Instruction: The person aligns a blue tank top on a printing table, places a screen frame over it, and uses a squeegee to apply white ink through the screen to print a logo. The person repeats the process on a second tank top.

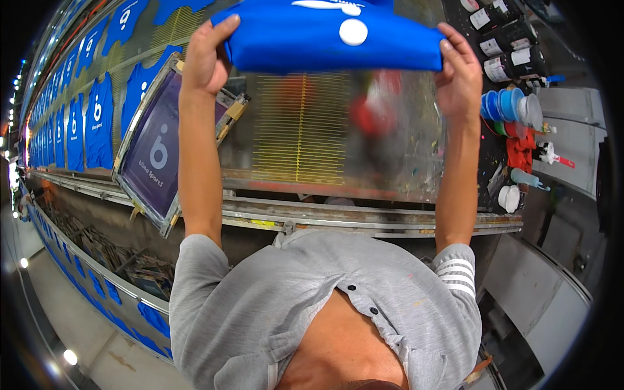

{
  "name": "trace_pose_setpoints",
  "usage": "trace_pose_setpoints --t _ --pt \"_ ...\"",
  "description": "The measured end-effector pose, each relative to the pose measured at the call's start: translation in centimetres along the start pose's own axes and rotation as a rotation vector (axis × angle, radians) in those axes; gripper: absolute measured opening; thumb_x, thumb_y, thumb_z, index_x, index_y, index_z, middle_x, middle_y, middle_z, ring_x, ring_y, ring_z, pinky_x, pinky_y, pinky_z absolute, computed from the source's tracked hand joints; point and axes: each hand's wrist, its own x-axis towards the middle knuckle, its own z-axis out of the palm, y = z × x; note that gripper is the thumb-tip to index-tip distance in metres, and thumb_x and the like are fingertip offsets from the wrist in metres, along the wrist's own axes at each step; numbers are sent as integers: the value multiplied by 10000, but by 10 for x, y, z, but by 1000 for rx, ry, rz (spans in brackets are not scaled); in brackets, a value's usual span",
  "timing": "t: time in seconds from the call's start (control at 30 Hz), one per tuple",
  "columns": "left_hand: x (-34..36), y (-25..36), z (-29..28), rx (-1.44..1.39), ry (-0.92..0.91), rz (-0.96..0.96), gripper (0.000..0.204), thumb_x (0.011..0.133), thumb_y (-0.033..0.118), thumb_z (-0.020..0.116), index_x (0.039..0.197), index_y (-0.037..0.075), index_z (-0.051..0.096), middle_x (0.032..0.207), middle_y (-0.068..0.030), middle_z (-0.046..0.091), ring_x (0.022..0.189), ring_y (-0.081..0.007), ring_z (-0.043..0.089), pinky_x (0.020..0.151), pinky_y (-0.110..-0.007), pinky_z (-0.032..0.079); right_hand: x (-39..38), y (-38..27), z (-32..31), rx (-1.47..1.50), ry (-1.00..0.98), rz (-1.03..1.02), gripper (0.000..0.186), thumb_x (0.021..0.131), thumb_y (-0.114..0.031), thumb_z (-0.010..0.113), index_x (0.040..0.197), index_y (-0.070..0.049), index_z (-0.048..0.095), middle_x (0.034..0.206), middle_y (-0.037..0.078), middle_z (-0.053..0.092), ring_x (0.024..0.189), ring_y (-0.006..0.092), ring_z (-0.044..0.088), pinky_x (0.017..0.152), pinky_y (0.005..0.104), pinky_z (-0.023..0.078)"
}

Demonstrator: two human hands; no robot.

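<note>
Along a long surface (413,166) with a metal rail (364,220) at its near edge, stands holding a blue garment (286,47) raised above the far part. Grips its left end with the left hand (209,57) and pinches its right end between the thumb and fingers of the right hand (459,70), with the cloth spread between. Displays a white round mark (353,32) on the cloth. On the surface nearer the body, has a grid of fine yellow lines (299,130); cannot tell what the blurred red patches (374,114) beside it are. To the left, has a framed purple screen (156,146) lying slanted beside the left forearm and, beyond, rows of blue shirts (99,123) laid flat. To the right, has black bottles (520,63), blue tubs (508,104) and a red bundle (520,148).
</note>
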Motion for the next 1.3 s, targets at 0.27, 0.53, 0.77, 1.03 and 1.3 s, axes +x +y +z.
trace_pose_setpoints --t 0.27,0.53,0.77,1.03,1.3 --pt "-73 -138 -69 -119 147 -493 357 977 149 608 1261 -61 560 1200 -187 665 1038 -249 686 913 -386 579 -77 130 -49 -42 177 349 270 938 -5 603 1206 16 628 1005 60 674 835 109 630 740 268 542" --pt "-139 -225 -99 319 265 -504 591 844 -74 662 1393 -56 442 1186 -172 681 982 -224 697 834 -350 582 -132 225 -86 -371 197 592 347 911 -48 668 1254 -10 637 936 -24 635 770 84 572 685 248 469" --pt "-159 -213 -77 414 190 -254 805 757 -152 695 1497 28 433 1334 -182 584 1081 -196 638 919 -310 531 -145 217 -77 -842 -97 310 151 882 -28 666 1015 3 731 890 31 662 748 110 583 689 267 477" --pt "-147 -154 -64 311 210 -281 584 782 -134 718 1341 -99 554 1212 -154 624 1011 -174 653 857 -282 561 -135 153 -63 -387 77 372 203 968 -38 570 1136 -3 679 920 31 665 701 96 602 607 249 509" --pt "-179 -157 -63 276 257 -329 573 780 -125 727 1328 -100 563 1181 -187 654 938 -191 684 827 -287 582 -158 156 -74 -358 169 517 209 947 -13 582 1122 -8 695 856 17 647 642 78 549 517 234 440"
